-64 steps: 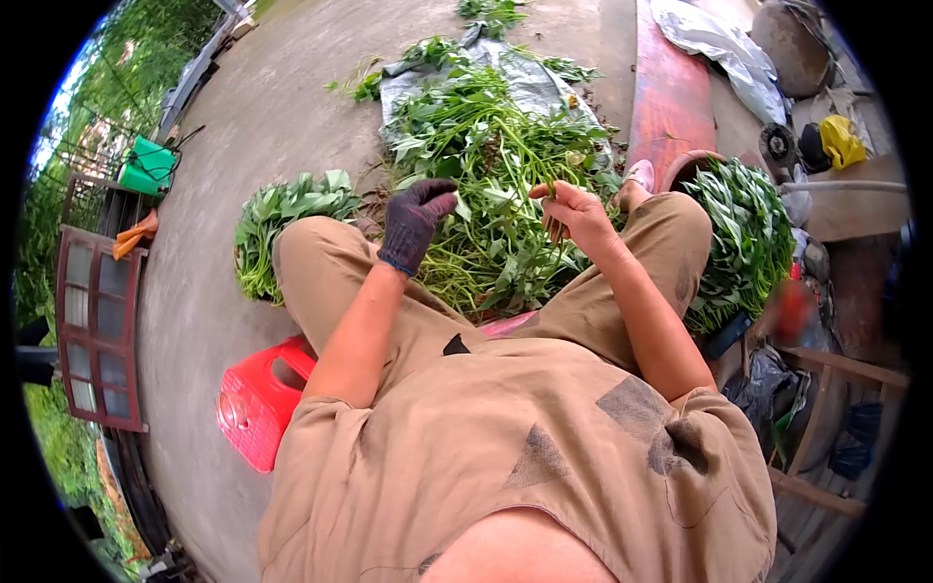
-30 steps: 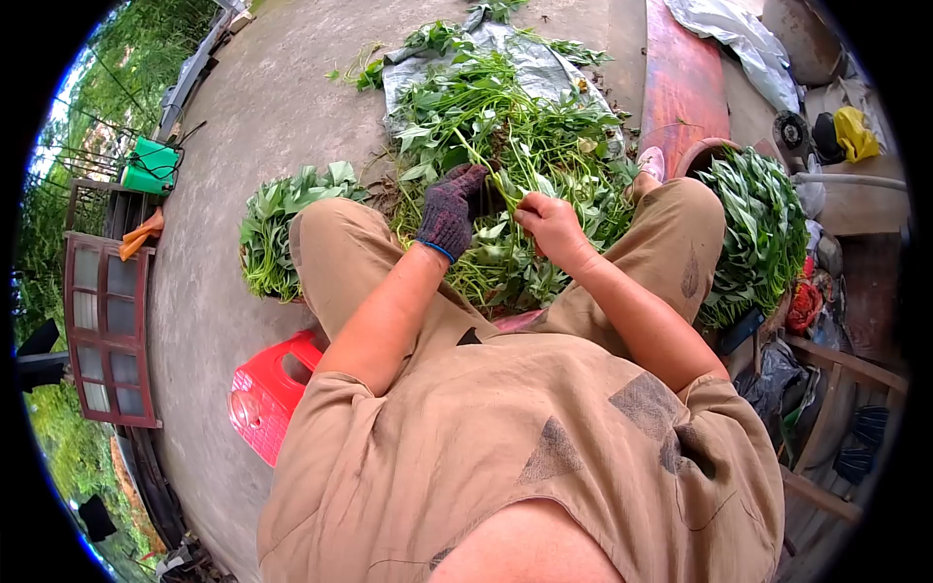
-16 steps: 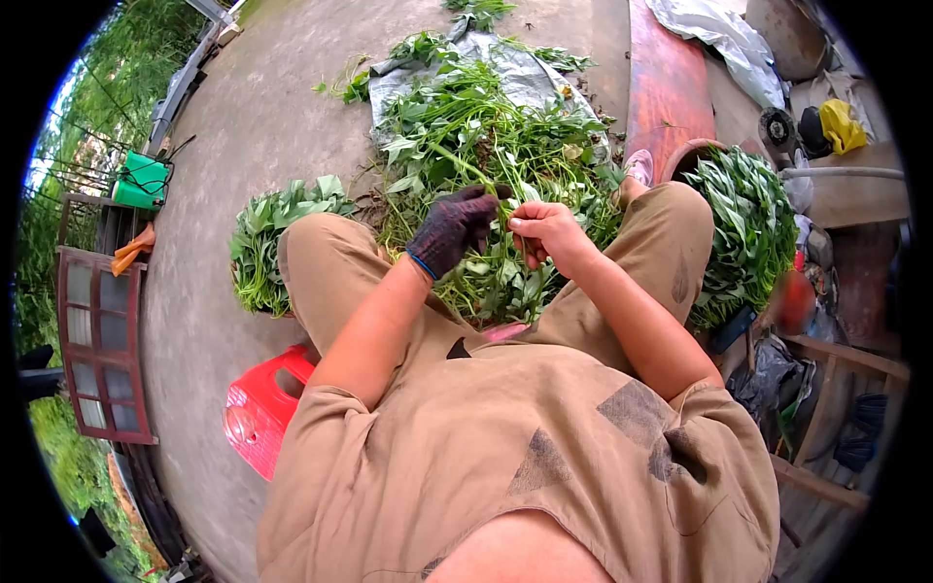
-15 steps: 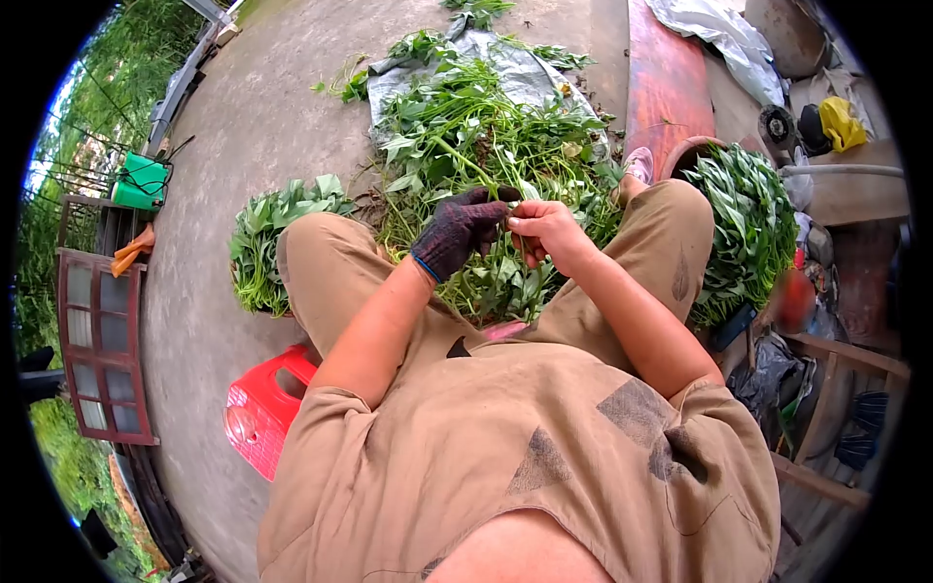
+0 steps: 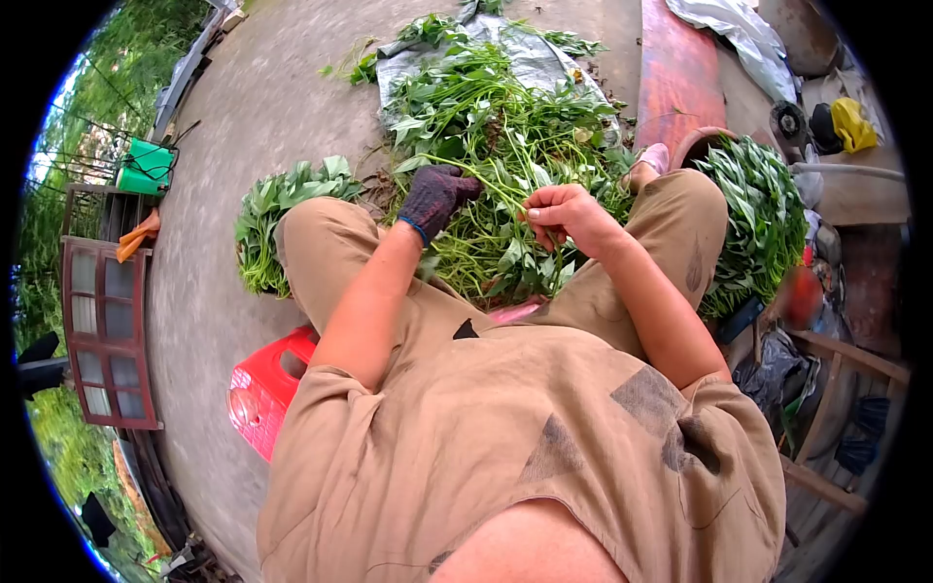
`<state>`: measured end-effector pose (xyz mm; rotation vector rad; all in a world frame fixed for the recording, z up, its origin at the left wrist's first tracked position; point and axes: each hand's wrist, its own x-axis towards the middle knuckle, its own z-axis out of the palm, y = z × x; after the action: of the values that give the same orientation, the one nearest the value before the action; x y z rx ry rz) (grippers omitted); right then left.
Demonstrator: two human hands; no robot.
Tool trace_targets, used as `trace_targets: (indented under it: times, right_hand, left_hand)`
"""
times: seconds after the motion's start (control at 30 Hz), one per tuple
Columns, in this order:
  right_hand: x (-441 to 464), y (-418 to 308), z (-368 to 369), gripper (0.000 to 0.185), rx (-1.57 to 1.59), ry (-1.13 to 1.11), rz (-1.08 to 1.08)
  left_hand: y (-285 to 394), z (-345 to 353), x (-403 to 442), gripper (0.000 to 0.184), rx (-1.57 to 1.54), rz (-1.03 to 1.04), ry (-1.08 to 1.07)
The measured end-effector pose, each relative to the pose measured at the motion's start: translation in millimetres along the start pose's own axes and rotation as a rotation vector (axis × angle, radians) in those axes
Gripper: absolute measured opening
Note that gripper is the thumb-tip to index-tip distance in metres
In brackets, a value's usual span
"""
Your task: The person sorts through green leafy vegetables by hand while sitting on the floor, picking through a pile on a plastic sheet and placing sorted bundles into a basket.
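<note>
Concrete ground [image 5: 224,194] spread left of the grip, a leafy pile [image 5: 457,102] beneath and beyond it. The right hand [image 5: 562,218] pinched a green stem [image 5: 491,182], seemingly working it singly; the next move apparently called for light, steady fingertips. The gloved left hand [image 5: 437,201] curled just beside the stem, its hold unclear.

The bare right hand [image 5: 571,216] pinches green stems [image 5: 501,188] over a leafy heap [image 5: 486,117]; the gloved left hand [image 5: 434,199] curls nearby, its hold unclear.
</note>
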<state>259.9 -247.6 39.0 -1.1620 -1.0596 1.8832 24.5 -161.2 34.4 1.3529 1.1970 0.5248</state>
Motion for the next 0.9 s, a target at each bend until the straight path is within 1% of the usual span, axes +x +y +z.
trace_targets:
  times: [0.03, 0.1, 0.13, 0.17, 0.2, 0.23, 0.3, 0.37, 0.4, 0.43, 0.5, 0.53, 0.6, 0.63, 0.7, 0.83, 0.87, 0.9]
  right_hand:
    - [1.7, -0.6, 2.3, 0.015, -0.013, 0.002, 0.009]
    - [-0.1, -4.3, 6.3, 0.015, 0.045, -0.001, -0.014]
    - [0.3, -3.8, 5.4, 0.014, 0.075, 0.0, -0.028]
    - [0.1, -2.9, 4.6, 0.014, 0.108, 0.002, -0.043]
    - [-2.5, -4.4, 2.6, 0.014, 0.159, 0.001, -0.055]
    - [-5.6, -6.5, 0.5, 0.015, 0.169, 0.022, -0.075]
    - [-2.6, -1.9, -5.2, 0.015, 0.131, 0.084, -0.082]
    - [9.8, 9.5, -5.1, 0.016, 0.063, 0.127, -0.095]
    - [14.0, 13.1, -2.9, 0.016, 0.027, 0.152, -0.095]
    - [16.1, 13.9, 2.7, 0.015, 0.011, 0.183, -0.097]
    - [22.6, 22.1, 7.3, 0.013, 0.012, 0.228, -0.092]
    - [24.7, 27.6, 7.6, 0.011, 0.067, 0.231, -0.075]
    - [23.1, 27.8, 7.4, 0.01, -0.007, 0.229, -0.071]
    - [23.2, 27.6, 7.6, 0.01, -0.041, 0.227, -0.072]
    - [24.2, 26.4, 7.9, 0.009, -0.049, 0.239, -0.066]
    - [25.0, 27.9, 5.3, 0.009, -0.026, 0.242, -0.041]
    - [25.1, 28.0, 5.9, 0.009, -0.019, 0.238, -0.028]
    - [25.4, 29.5, 5.6, 0.009, -0.031, 0.236, -0.027]
  left_hand:
    - [-0.5, 6.1, -2.6, 0.02, 0.041, -0.006, 0.062]
    - [-3.8, 4.0, -0.4, 0.021, -0.038, -0.017, 0.085]
    - [-29.5, 0.3, 14.5, 0.02, -0.038, 0.165, 0.191]
    - [-46.2, -16.6, 28.7, 0.021, 0.029, 0.215, 0.232]
    - [-34.3, -27.3, 28.0, 0.021, 0.097, 0.263, 0.277]
    - [-25.0, -34.7, 20.8, 0.021, -0.248, -0.126, 0.321]
    - [-16.0, -28.4, 17.0, 0.019, -0.248, 0.018, 0.199]
    - [-4.9, 11.4, -4.3, 0.016, -0.418, -0.064, -0.009]
    - [-14.7, 28.4, -4.1, 0.018, -0.492, -0.072, -0.073]
    - [-24.6, 41.6, -7.0, 0.019, -0.514, 0.038, -0.068]
    - [-32.4, 50.0, -7.3, 0.021, -0.672, -0.089, -0.083]
    - [-38.1, 50.4, -3.7, 0.021, -0.74, -0.112, -0.098]
    - [-41.7, 45.4, 3.4, 0.021, -0.867, -0.157, -0.123]
    - [-45.0, 44.5, 3.3, 0.021, -0.863, -0.175, -0.138]
    - [-31.3, 45.5, -6.9, 0.02, -0.855, -0.215, -0.173]
    - [-15.1, 52.3, -9.9, 0.019, -0.656, -0.267, -0.216]
    - [-12.0, 55.5, -11.2, 0.019, -0.58, -0.257, -0.142]
    - [-11.1, 52.9, -11.4, 0.018, -0.461, -0.22, -0.119]
